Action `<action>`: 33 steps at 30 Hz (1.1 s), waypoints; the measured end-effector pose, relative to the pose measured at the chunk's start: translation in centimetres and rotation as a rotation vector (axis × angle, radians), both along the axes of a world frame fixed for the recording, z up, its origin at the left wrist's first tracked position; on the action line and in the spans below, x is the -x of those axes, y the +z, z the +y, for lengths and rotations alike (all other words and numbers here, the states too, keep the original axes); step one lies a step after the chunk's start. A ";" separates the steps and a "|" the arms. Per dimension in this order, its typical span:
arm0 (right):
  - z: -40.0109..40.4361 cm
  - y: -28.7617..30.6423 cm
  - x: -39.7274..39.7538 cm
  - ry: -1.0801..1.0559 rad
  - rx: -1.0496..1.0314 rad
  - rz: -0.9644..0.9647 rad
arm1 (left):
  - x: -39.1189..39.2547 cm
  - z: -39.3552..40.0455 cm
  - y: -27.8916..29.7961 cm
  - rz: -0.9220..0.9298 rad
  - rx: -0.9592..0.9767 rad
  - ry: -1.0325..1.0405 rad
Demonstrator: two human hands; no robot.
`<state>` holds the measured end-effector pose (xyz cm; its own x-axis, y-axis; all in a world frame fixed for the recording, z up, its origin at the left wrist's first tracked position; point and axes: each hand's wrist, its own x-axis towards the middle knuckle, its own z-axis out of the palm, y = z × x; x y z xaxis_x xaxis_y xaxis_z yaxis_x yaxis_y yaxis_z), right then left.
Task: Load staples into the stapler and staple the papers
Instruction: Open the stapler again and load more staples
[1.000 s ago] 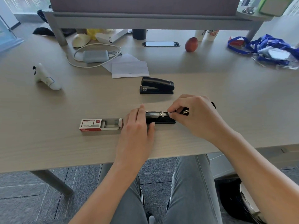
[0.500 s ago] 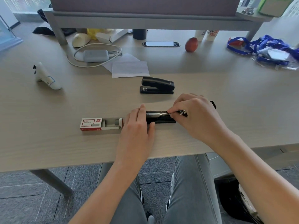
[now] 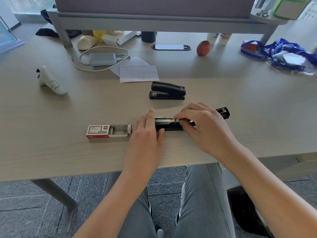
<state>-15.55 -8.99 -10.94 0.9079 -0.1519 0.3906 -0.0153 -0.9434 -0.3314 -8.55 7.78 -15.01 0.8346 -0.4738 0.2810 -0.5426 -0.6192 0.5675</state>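
A black stapler (image 3: 169,125) lies opened flat near the table's front edge, its lid end (image 3: 223,112) sticking out to the right. My left hand (image 3: 146,133) grips the stapler's left end, thumb on the near side. My right hand (image 3: 204,127) pinches a strip of staples (image 3: 176,119) over the metal channel. A red and white staple box (image 3: 108,131) lies slid open just left of my left hand. The papers (image 3: 139,73) lie further back on the table.
A second black stapler (image 3: 167,91) stands shut behind the open one. A white controller (image 3: 51,81) lies at the left, a grey charger with cable (image 3: 102,59) behind it. An apple (image 3: 203,48), a phone (image 3: 171,47) and blue lanyards (image 3: 284,52) sit at the back.
My right hand's fingertips have shifted slightly left along the stapler's channel with the staples. My left hand has stayed in place.
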 end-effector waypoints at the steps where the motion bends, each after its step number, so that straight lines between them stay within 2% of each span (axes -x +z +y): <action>1: 0.0 0.0 0.1 -0.015 -0.007 -0.006 | 0.0 0.0 0.0 -0.006 0.000 0.012; 7: 0.2 -0.2 0.7 -0.074 0.020 -0.007 | 0.4 0.1 0.1 -0.037 0.034 0.110; 19: 0.4 -0.1 0.7 -0.069 0.022 0.040 | 0.4 0.3 0.2 -0.063 0.026 0.140; 26: 1.7 -0.1 0.0 -0.066 -0.006 0.047 | 0.2 0.6 0.2 -0.033 0.082 0.130; 33: 4.0 0.0 -1.9 0.030 -0.085 0.117 | -0.3 0.9 0.3 -0.009 0.157 0.072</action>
<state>-13.63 -4.96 -10.98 0.9513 -0.1518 0.2684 -0.0306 -0.9126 -0.4077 -8.20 8.67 -14.67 0.8622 -0.3622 0.3542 -0.5051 -0.5607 0.6561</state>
